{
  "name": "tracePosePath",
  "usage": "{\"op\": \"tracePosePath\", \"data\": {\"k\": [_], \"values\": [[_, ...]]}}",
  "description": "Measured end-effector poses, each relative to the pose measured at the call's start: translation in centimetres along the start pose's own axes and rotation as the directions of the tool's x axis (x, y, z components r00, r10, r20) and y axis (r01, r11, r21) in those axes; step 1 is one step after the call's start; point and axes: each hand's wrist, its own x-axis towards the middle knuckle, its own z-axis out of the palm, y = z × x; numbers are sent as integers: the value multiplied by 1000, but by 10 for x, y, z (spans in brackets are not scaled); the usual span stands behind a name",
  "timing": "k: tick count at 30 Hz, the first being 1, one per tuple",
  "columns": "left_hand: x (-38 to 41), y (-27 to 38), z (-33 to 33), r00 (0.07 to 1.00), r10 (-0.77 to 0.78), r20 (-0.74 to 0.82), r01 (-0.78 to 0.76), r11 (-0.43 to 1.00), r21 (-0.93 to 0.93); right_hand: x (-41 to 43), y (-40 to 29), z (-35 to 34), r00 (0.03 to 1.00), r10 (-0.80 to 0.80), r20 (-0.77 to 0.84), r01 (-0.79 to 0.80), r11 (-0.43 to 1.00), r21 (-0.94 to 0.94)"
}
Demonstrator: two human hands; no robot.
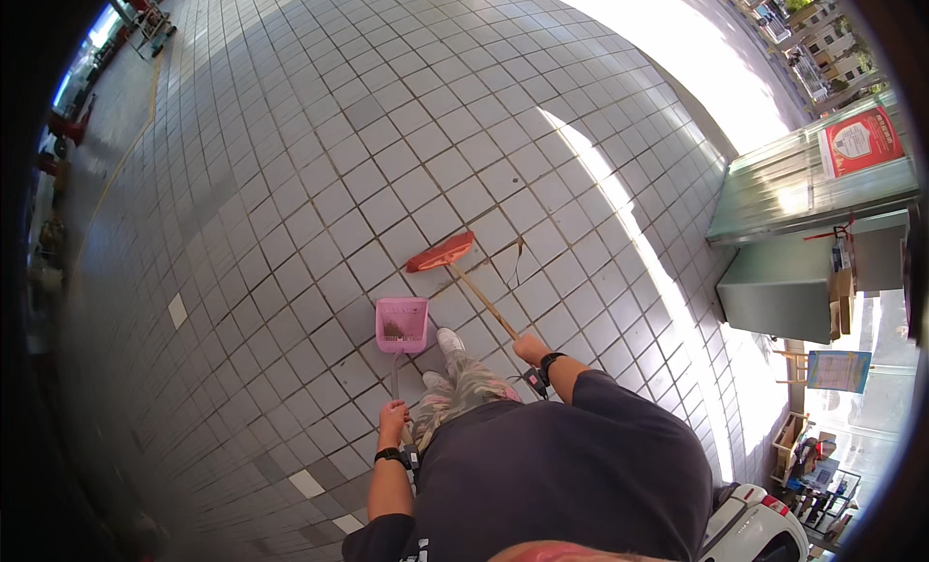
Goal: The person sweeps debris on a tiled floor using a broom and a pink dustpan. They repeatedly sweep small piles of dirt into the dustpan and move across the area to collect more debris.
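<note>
My right hand (532, 349) grips the wooden handle of a broom (482, 300). Its red head (440, 253) rests on the tiled floor (406, 163), ahead of my shoes (449, 340). The long handle of a pink dustpan (379, 322) is held in my left hand (394, 420). The pan is on the left of my feet, with its open side facing away from me. A small heap of brown debris (394, 330) lies inside it. To the right of the broom head is a thin, dry leaf or stalk (519, 248) on the tiles. A small dark bit (515, 180) lies farther ahead.
On the right stand a grey-green cabinet (776, 292), a glass panel with a red poster (864, 142), and a wooden chair (797, 367). A white car (755, 526) is at the lower right. Bright sunlight falls across the floor there. Equipment (152, 28) stands far left.
</note>
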Motion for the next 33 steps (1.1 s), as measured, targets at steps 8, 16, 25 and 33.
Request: {"op": "tracePosePath", "data": {"k": [8, 16, 25, 33], "values": [[-13, 12, 7, 998, 19, -52, -19, 1000, -16, -106, 16, 65, 988, 91, 123, -101, 992, 76], [-10, 2, 20, 930, 209, -303, -150, 967, 205, -87, 27, 65, 997, -37, 60, 28, 990, 139], [-2, -21, -26, 974, 213, -80, -211, 977, 41, -94, -55, -14, 921, 386, 49, -383, 878, 287], [-25, -64, -47, 850, 366, -380, -351, 930, 109, -95, -64, 24, 923, 312, -225, -278, 946, 169]]}}
